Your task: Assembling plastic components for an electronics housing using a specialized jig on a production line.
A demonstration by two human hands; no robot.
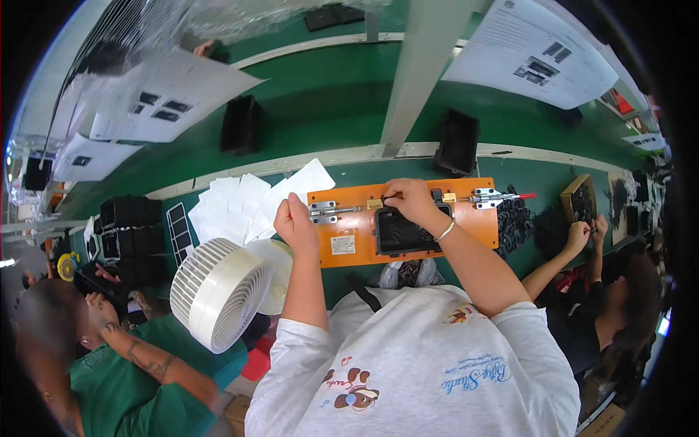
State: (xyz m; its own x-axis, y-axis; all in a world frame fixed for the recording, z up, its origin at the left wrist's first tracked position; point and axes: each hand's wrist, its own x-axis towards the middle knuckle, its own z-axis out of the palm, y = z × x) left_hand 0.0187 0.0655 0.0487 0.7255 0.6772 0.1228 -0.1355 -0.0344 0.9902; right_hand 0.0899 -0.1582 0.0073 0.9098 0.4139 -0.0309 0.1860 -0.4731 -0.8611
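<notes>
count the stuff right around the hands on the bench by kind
orange board: 1
black tray on the board: 1
metal clamps on the board: 2
white fan: 1
hands, left hand and right hand: 2
total: 7

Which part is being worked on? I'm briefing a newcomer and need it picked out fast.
Find the orange jig board on the green bench. Seated in its middle, beside the right hand, is a black rectangular tray, the only dark open box on the board.

Orange jig board (349,244) lying flat on the green bench — a black rectangular tray (402,234) seated in it, between two metal toggle clamps (325,212)
</notes>
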